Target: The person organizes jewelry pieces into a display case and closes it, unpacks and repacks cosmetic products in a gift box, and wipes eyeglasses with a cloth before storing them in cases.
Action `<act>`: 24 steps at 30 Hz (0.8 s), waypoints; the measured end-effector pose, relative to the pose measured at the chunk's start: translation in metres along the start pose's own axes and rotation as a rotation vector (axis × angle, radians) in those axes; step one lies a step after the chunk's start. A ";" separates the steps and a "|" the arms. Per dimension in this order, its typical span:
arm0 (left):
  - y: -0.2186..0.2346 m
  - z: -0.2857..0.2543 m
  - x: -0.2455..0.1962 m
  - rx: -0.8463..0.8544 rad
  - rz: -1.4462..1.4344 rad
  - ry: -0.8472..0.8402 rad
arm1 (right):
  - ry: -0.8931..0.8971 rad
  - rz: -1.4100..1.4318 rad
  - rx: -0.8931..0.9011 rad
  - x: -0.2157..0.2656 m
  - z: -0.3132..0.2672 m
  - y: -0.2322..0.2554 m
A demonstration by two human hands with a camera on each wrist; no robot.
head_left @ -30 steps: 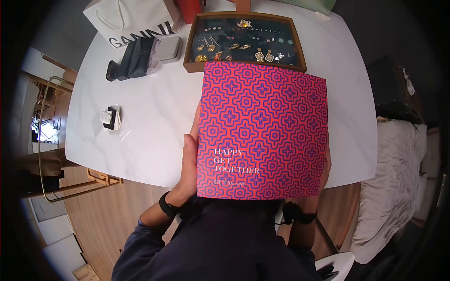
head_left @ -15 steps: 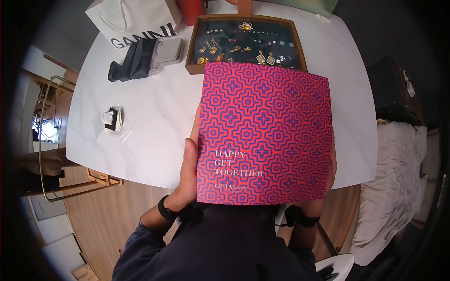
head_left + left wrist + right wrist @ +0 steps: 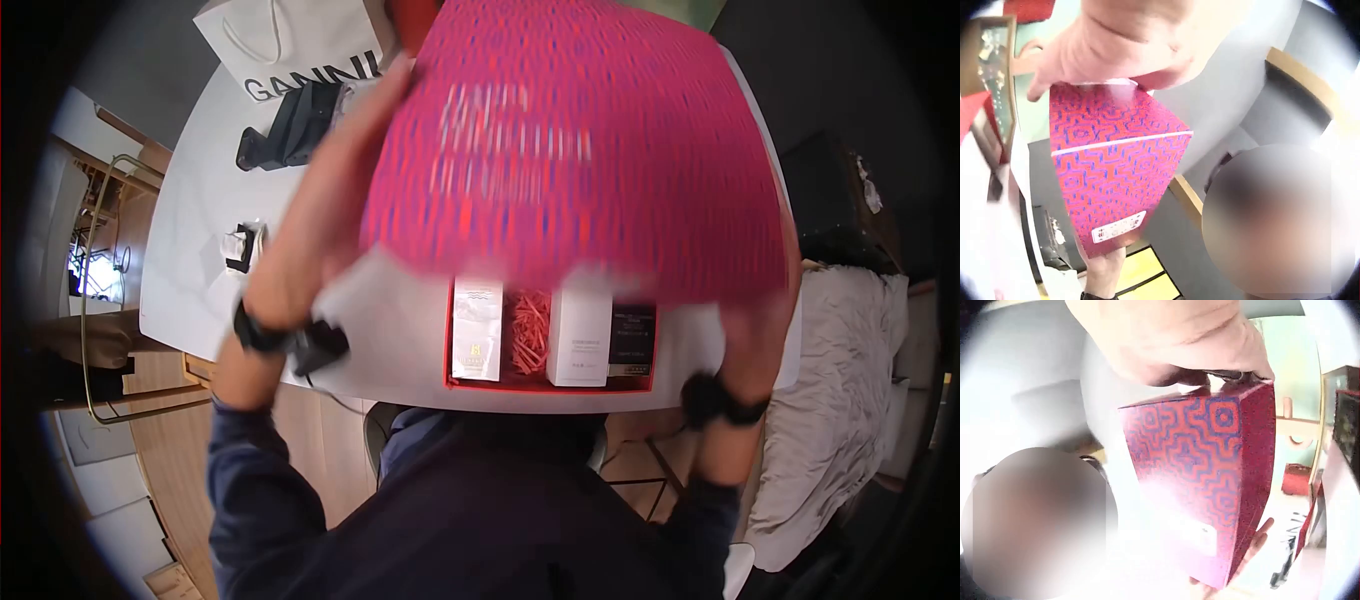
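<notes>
A pink-red lid [image 3: 580, 170] with a blue geometric pattern is up in the air, blurred in the head view. My left hand [image 3: 315, 220] grips its left side and my right hand [image 3: 765, 320] its right side. Beneath it, by the table's near edge, sits an uncovered red box [image 3: 550, 391]. Inside are a white carton [image 3: 477, 335], red shredded paper [image 3: 528, 340], a second white carton [image 3: 580, 345] and a black carton [image 3: 632, 340]. The lid covers the far part of the box. In the left wrist view the lid's side [image 3: 1122, 175] carries a white label [image 3: 1119, 226].
A white GANNI paper bag [image 3: 290, 45] stands at the table's back left, with dark cases [image 3: 295, 125] in front. A small plastic packet [image 3: 240, 248] lies at the left. The jewellery display case [image 3: 997, 81] shows in the left wrist view; in the head view the lid hides it.
The patterned lid has gone up and away from my body, off the red box, which now shows on the table with its contents. Both hands have moved forward and further apart.
</notes>
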State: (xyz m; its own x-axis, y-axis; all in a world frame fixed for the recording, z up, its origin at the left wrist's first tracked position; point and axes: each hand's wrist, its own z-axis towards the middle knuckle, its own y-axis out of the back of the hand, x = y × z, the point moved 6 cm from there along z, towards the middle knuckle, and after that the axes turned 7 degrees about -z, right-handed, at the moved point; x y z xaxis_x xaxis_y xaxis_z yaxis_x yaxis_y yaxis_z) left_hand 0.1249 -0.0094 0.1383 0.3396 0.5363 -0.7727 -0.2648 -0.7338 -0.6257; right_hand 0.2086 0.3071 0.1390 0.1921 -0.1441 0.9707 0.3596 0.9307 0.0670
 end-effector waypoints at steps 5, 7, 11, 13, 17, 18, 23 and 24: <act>0.044 0.139 -0.026 0.001 0.144 0.070 | -0.189 0.047 0.183 -0.042 0.136 -0.046; 0.061 0.182 -0.013 -0.009 0.178 0.087 | -0.223 -0.008 0.219 -0.061 0.163 -0.060; 0.075 0.204 0.013 -0.130 0.268 0.095 | -0.357 0.033 0.166 -0.081 0.171 -0.081; 0.086 0.206 0.022 -0.138 0.278 0.094 | -0.417 0.086 0.152 -0.089 0.168 -0.085; 0.101 0.210 0.033 -0.069 0.336 0.052 | -0.421 0.023 0.134 -0.120 0.184 -0.078; 0.103 0.211 0.033 -0.043 0.323 0.027 | -0.401 0.020 0.132 -0.131 0.189 -0.070; 0.073 0.123 -0.011 -0.126 0.713 -0.269 | -0.420 -0.300 0.225 -0.152 0.152 0.008; 0.069 0.109 -0.016 -0.087 0.946 -0.329 | -0.515 -0.407 0.282 -0.155 0.135 0.017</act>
State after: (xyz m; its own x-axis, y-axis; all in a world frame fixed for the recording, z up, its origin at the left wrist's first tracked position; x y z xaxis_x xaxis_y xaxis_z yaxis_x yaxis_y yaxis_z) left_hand 0.0031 -0.0233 0.0953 -0.2462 -0.2036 -0.9476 -0.2255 -0.9388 0.2602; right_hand 0.0619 0.3907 0.0210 -0.3877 -0.3860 0.8371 0.0475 0.8986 0.4363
